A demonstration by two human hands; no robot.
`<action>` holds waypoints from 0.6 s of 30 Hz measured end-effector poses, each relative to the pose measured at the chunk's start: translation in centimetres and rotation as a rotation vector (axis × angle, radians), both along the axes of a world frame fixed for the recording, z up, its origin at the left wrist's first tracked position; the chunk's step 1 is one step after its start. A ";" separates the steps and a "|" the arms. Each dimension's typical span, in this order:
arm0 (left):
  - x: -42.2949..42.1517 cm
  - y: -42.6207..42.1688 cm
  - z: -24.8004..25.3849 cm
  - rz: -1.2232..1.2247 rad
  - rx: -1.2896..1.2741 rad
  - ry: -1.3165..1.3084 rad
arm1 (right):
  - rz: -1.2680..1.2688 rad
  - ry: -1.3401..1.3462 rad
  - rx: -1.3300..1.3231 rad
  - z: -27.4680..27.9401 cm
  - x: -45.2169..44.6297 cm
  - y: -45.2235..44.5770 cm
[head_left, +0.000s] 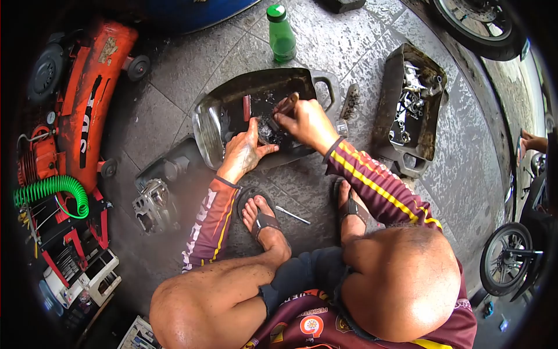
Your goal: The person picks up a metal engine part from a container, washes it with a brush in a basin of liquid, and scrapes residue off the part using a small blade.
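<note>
A tiled floor [186, 70], dark and blotched, carried everything, so the person sat low above it with knees bent. Well to the left of the dark basin [208, 139] stood an orange wheeled machine [81, 110]. The basin itself, which had a handle at its right end, lay just beyond the sandaled feet, probably so that both hands reached into it easily and its walls kept liquid and grime off the tiles.

Right of the basin, a second container [386, 107] held a jumble of metal parts [410, 104], likely to stop them from scattering. Left of the basin and nearer the person, a metal casting [156, 206] rested on the floor.

Inside the basin, the left hand [243, 152] spread its thumb and fingers beside a shiny, wet-looking piece [268, 132], seemingly to steady it; whether it gripped the piece could not be told. The right hand [310, 123] was curled around what looked like a dark brown tool [286, 106], its tip angled down at that same piece, perhaps for close control.

Behind the basin a green bottle [282, 38] stood upright, within reach. A brush [350, 102] lay just right of the basin's handle. A small red piece [247, 109] lay inside the basin, beyond the left hand.
</note>
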State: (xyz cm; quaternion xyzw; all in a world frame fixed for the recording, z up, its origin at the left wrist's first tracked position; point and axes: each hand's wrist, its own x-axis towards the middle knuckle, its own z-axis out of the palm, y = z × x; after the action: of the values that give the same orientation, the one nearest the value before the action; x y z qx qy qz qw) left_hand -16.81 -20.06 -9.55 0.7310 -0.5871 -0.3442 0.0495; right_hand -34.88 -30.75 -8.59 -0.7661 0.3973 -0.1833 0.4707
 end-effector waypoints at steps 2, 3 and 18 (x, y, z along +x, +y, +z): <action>0.0 -0.2 0.0 -0.027 -0.039 0.029 | -0.051 -0.047 -0.129 -0.2 0.3 -0.6; 0.0 -0.2 -0.1 -0.027 -0.029 0.031 | -0.051 -0.045 -0.119 -0.3 0.5 -0.7; 0.4 0.0 -0.5 0.033 0.031 0.027 | 0.134 -0.089 -0.122 -0.6 0.8 -1.6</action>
State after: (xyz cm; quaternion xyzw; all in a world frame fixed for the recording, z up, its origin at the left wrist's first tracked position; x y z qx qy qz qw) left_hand -16.46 -20.04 -10.01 0.7366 -0.5688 -0.3622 0.0519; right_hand -34.03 -32.39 -9.14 -0.8094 0.3117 -0.2091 0.4517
